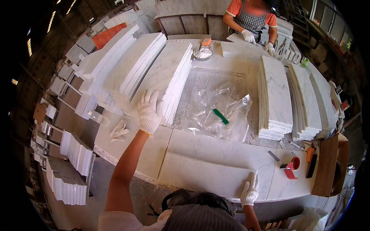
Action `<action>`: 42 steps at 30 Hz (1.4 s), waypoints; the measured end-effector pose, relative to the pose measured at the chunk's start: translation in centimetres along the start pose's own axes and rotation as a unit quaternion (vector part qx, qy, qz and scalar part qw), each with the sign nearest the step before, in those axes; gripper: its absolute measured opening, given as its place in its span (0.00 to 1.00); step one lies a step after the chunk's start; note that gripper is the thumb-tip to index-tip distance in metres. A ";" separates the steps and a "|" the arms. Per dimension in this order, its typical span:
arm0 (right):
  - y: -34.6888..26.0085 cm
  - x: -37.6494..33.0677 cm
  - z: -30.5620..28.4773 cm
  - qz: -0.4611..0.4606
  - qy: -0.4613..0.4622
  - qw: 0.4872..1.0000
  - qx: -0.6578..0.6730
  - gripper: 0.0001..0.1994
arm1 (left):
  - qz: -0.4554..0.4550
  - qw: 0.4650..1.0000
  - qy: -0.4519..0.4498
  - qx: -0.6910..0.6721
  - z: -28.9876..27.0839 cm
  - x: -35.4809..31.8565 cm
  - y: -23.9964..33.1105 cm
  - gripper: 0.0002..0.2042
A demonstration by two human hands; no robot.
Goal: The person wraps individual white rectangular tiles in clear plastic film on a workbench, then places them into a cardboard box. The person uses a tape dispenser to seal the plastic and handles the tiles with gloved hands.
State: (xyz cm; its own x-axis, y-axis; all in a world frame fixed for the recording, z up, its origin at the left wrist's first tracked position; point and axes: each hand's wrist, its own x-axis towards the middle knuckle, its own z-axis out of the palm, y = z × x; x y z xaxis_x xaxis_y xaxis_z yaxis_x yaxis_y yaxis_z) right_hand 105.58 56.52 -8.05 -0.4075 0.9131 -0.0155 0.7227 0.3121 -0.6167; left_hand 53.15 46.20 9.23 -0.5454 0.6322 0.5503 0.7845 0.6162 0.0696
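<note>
Left hand (149, 111) in white knit glove lay flat, fingers spread wide, on leaning stack of thin white marble tiles (169, 77). Stack sat left of middle on table, grey veins on top. Right hand (249, 191) in white glove rested on flat white marble slab (204, 175) at near table edge, fingers loose. Clear plastic bag (223, 113) lay between.

Bright daylight, dark fisheye-warped rim

smooth marble slab (204, 175), glossy plastic bag (221, 115)
</note>
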 end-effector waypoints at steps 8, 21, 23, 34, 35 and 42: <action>-2.0 0.4 -1.1 0.013 -0.014 1.000 -0.005 0.27 | -0.214 0.960 -0.164 0.070 6.2 10.3 -8.4 0.31; -0.5 0.7 1.0 0.013 -0.018 0.997 0.078 0.27 | -0.270 0.920 -0.256 0.124 3.7 13.1 0.0 0.36; -2.0 1.1 0.3 0.054 -0.089 0.992 0.066 0.28 | -0.244 0.937 -0.217 0.124 5.2 13.7 0.5 0.40; 0.6 0.5 1.5 -0.017 -0.039 0.997 0.068 0.27 | -0.312 0.863 -0.310 0.248 14.0 19.9 6.2 0.41; -0.8 0.6 0.4 -0.018 -0.033 0.998 0.045 0.27 | -0.302 0.871 -0.293 0.253 14.6 19.5 5.7 0.40; -5.2 1.0 -3.2 0.001 0.001 0.999 0.047 0.25 | -0.188 0.928 -0.179 0.267 16.1 15.9 -1.1 0.26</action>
State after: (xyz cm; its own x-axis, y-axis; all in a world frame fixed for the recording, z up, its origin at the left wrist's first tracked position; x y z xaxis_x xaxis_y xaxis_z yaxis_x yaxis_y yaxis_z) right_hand 103.18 56.66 -2.34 -0.4057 0.9139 -0.0156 0.6677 0.2847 -0.6879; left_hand 38.91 63.14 4.54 -0.8890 0.3819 0.2526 0.3131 0.9096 -0.2733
